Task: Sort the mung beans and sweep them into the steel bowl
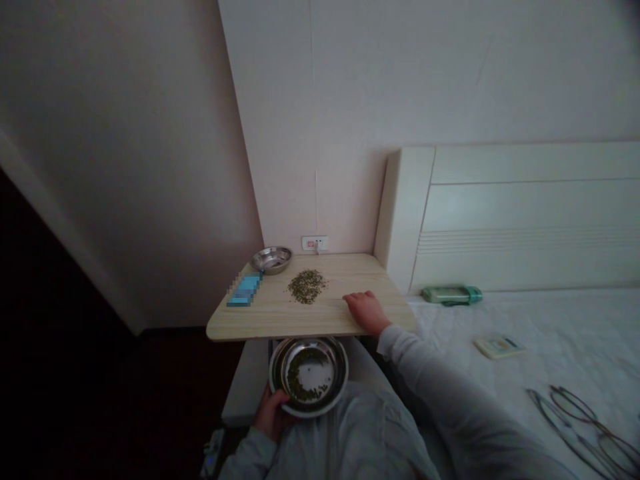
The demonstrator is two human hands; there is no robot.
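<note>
Metal bowl (316,377), rim clasped by left hand (271,411), could spill green bits (299,388) if tilted; right hand (367,312) half-curled, contents unclear

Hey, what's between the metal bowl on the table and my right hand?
In the head view, a loose pile of small greenish pieces lies on the tabletop between the metal bowl and your right hand, apart from both.

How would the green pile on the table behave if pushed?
The green pile would probably spread, being small loose pieces. Its ragged edge suggests easy scattering; some might slip off the table, which shows no raised rim.
</note>
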